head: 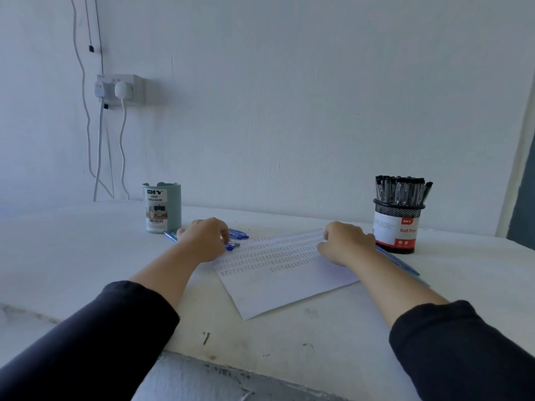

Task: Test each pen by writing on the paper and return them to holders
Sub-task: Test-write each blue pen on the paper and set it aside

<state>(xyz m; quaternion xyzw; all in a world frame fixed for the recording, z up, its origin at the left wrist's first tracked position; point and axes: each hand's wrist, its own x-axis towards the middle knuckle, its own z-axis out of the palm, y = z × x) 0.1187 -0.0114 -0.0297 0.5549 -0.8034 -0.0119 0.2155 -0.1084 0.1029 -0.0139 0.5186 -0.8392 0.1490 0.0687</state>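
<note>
White-walled room, white scuffed tabletop. White sheet of paper lying angled at centre, rows of small test marks over its far half. Loose blue plastic pens clustered at its far-left corner, just right of teal cylindrical desk organizer, probably waiting to go back in. Left hand resting on those pens, fingers curled down among them; whether one is actually gripped cannot be told. Right hand pressing the paper's right edge, likely steadying it, fingers bent, apparently empty. Black mesh holder packed with black-capped pens at far right. Wall socket with cables, far left.
</note>
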